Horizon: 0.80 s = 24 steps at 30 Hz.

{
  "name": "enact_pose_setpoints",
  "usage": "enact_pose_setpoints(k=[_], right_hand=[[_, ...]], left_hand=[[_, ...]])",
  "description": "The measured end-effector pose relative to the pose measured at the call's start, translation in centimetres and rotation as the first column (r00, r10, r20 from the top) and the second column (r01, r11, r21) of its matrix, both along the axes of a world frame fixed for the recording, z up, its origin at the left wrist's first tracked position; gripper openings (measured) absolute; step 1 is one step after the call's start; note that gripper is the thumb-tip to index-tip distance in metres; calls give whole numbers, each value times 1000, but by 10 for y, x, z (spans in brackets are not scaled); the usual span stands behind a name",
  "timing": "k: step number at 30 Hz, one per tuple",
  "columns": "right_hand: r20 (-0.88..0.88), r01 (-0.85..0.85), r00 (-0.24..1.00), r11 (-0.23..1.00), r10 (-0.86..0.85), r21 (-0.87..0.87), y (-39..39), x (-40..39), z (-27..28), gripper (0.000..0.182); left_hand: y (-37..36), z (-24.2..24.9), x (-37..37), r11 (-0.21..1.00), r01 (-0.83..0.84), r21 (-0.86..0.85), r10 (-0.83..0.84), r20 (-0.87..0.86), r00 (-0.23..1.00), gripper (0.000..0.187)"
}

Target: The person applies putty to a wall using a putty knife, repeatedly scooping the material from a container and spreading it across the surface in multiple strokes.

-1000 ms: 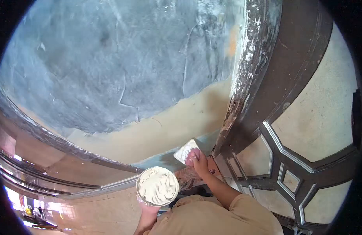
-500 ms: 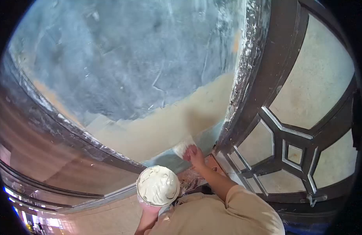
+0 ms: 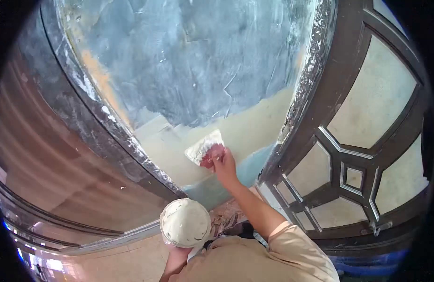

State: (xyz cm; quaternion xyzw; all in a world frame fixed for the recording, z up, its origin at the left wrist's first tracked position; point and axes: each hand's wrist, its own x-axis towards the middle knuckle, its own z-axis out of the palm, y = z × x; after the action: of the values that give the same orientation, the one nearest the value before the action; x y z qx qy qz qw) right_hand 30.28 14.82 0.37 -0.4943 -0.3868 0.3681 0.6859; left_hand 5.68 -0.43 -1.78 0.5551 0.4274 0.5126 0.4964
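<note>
A round container of white paste (image 3: pixel 185 223) is held up at the bottom centre by my left hand (image 3: pixel 177 252), mostly hidden beneath it. My right hand (image 3: pixel 225 165) grips a red-handled putty scraper (image 3: pixel 205 149) with white paste along its wide blade. The blade lies at the lower wall, over a cream coated band (image 3: pixel 254 119). Above this band the wall (image 3: pixel 179 61) is blue-grey and patchy; a light blue strip shows below it.
On the right stands a dark door (image 3: pixel 336 152) with pale panels and a metal latch. A paint-chipped frame edge (image 3: pixel 308 70) borders the wall. Brown glossy panelling (image 3: pixel 76 164) fills the left, with a tiled floor (image 3: pixel 118 261) below.
My right hand and the scraper have moved up and left along the wall. The paste in the container looks flatter and lower. The view has shifted slightly.
</note>
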Motion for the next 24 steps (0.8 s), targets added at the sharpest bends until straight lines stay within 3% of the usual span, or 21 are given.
enact_pose_setpoints(k=[2, 4, 5, 6, 7, 9, 11, 13, 14, 16, 17, 19, 22, 24], right_hand=[[342, 258, 897, 960, -281, 111, -1, -17, -60, 33], [263, 216, 951, 956, -161, -199, -25, -21, -120, 39], [258, 217, 952, 957, -164, -190, -46, -3, -240, 39], [1, -56, 998, 941, 60, -334, -27, -8, -327, 28], [-1, -54, 998, 943, 57, -329, -55, -5, -292, 28], [397, 163, 916, 955, -53, -248, -69, -36, -185, 21], [528, 110, 848, 991, -50, -82, -63, -52, -108, 15], [595, -80, 790, 988, 146, -136, -50, -58, -52, 28], [598, -71, 789, 988, 139, -136, -47, -63, -26, 28], [867, -112, 483, 991, 123, -78, -41, -66, 13, 18], [868, -105, 481, 991, 119, -78, -35, -57, 16, 18], [762, -129, 647, 988, 22, 81, -28, -25, 19, 18], [901, 369, 426, 924, -76, -97, -23, 70, 21, 23], [889, 565, 446, 803, -102, -192, -42, 134, 8, 29]], left_hand=[[-25, -19, -30, 1000, -5, -7, 5, 1, 1000, 92], [-84, -67, -97, 1000, -6, -4, 6, 1, 1000, 92], [-78, -65, -104, 1000, -6, 2, 6, 0, 1000, 92], [-69, -59, -99, 1000, -4, 2, 4, 1, 1000, 92], [-58, -51, -91, 1000, -3, 4, 3, 3, 1000, 92], [-41, -38, -82, 1000, 0, 2, 0, 9, 1000, 92], [-35, -35, -83, 1000, 9, -6, -9, 19, 1000, 92], [-26, -31, -79, 1000, 23, -16, -22, 33, 999, 93], [-33, -38, -84, 999, 30, -19, -30, 39, 999, 93], [-29, -38, -86, 999, 45, -23, -44, 52, 998, 93], [-36, -42, -84, 998, 51, -26, -49, 57, 997, 93], [-33, -43, -86, 998, 62, -32, -60, 69, 996, 93], [-35, -50, -96, 997, 71, -41, -67, 89, 994, 93], [-65, -75, -116, 996, 65, -53, -59, 105, 993, 93]])
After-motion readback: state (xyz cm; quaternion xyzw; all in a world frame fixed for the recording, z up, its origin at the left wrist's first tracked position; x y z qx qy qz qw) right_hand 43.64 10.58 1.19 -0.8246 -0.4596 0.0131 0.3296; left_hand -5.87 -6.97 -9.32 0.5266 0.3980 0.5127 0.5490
